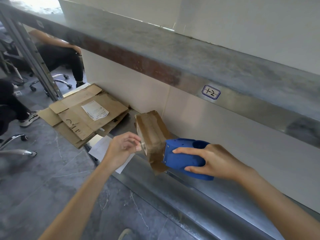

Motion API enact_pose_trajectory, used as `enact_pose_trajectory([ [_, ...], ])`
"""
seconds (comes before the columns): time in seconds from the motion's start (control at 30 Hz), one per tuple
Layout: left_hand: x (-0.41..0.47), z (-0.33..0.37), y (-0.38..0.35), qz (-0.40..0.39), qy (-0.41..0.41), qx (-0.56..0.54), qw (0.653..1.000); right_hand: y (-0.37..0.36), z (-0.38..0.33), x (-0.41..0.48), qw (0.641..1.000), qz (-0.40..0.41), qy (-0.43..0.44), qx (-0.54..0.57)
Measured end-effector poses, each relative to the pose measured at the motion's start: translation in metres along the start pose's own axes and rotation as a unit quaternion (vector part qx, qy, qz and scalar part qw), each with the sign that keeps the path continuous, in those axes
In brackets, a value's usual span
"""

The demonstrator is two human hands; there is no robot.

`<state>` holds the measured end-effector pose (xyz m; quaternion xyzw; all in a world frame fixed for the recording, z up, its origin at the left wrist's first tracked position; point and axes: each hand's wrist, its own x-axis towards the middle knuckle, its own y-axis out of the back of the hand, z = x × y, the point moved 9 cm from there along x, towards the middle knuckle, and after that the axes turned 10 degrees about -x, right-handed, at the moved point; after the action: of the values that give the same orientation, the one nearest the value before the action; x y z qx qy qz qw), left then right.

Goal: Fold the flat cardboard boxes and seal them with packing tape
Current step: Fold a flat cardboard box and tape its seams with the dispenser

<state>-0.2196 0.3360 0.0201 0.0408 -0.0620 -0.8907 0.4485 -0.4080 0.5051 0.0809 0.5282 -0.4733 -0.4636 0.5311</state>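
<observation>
Small taped box (pixel 152 129) stands on the metal shelf (pixel 173 184). Right hand (pixel 213 161) grips the blue tape dispenser (pixel 183 158), which is pressed to the box's near end. Left hand (pixel 121 146) pinches the box's left corner. Flat cardboard (pixel 83 116) lies left of the box.

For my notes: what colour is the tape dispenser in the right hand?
The plastic tape dispenser is solid blue; head view.

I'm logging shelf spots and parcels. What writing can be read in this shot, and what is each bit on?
"1-2": handwritten on a blue-bordered white sticker on the metal shelf beam.
Shipping label on the top flat cardboard box: barcode and print, too small and blurred to read.
Black marker strokes on the same cardboard: not legible.
Blue tape dispenser: no text visible.
</observation>
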Motion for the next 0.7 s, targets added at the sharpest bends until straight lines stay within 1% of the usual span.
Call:
enact_pose_trajectory([
  [0.07, -0.001, -0.006, -0.01, -0.005, -0.006, 0.02, 1.0, -0.005, 0.006, -0.002, 1.0, -0.01, -0.007, 0.004],
  [0.23, 0.005, -0.018, -0.017, -0.016, -0.001, 0.024, 1.0, -0.015, 0.011, -0.001, 0.999, -0.035, -0.025, 0.014],
  [0.33, 0.007, -0.019, -0.019, -0.014, -0.019, 0.045, 0.999, -0.021, 0.011, 0.002, 0.998, -0.044, -0.033, 0.021],
  [0.43, 0.01, -0.021, -0.017, -0.009, -0.035, 0.044, 0.998, -0.025, 0.01, 0.004, 0.997, -0.051, -0.038, 0.034],
  [0.6, 0.013, -0.025, -0.02, -0.006, -0.069, 0.055, 0.996, -0.027, 0.012, 0.008, 0.998, -0.049, -0.032, 0.033],
  [0.7, 0.018, -0.028, -0.022, -0.003, -0.087, 0.082, 0.993, -0.03, 0.015, 0.01, 0.998, -0.047, -0.031, 0.032],
])
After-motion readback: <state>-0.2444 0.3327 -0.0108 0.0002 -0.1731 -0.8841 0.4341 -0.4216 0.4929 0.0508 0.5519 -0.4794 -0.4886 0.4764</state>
